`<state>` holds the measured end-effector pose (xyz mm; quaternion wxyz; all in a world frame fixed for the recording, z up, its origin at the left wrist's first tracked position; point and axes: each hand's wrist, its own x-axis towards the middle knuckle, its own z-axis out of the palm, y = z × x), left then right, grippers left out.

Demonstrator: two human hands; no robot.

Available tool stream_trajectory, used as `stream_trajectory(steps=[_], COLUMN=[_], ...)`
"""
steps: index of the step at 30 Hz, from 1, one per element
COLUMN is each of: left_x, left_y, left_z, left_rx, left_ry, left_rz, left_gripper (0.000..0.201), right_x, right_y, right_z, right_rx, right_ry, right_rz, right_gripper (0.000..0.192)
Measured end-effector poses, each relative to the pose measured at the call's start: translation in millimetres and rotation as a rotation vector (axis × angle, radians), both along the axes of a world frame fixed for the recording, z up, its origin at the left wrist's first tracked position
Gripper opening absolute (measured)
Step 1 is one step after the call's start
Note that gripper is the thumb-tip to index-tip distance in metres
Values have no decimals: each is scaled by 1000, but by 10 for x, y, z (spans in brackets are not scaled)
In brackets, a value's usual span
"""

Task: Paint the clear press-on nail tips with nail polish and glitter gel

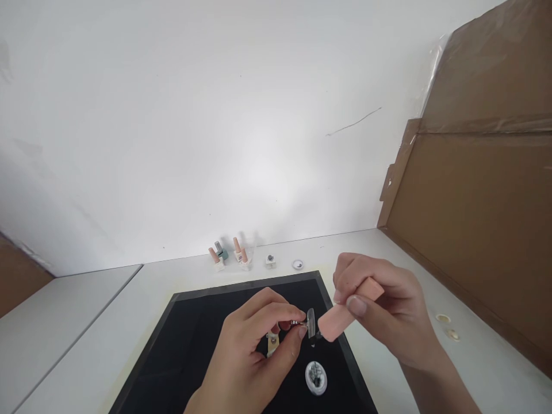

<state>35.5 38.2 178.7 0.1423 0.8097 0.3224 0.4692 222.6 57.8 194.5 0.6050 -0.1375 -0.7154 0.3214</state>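
Between thumb and fingertips, my left hand [259, 342] pinches a small metal stem [296, 322] with a clear false nail [311, 323] at its end. My right hand [379, 305] grips a peach nail polish brush [338, 319] by its long cap. The brush's dark tip is close to the lower part of the false nail; I cannot tell whether they touch. Partly hidden behind my left fingers is a small cream-coloured item [273, 341]. Below the brush, a small round white dish [307, 382] holds dark and silvery bits.
A black mat [194, 339] lies on the white table [159, 279]. Along the wall stand several nail polish bottles [245, 261], an uncapped small bottle [270, 263] and a little round dish [297, 268]. Two small round items [452, 334] lie right, near a cardboard panel [483, 195].
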Motion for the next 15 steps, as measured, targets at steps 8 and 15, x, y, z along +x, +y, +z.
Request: stream_trajectory(steps=[8,15], left_x=[8,16], left_y=[-6,-24], left_z=[29,31], left_rx=[-6,-32], left_ry=[-11,-8], left_rz=[-7,-3], left_gripper=[20,19], right_x=[2,14], right_y=[-1,0], right_z=[6,3], right_rx=[-12,-14], right_ry=[-2,-14], right_rz=[-6,-14], right_gripper=[15,16])
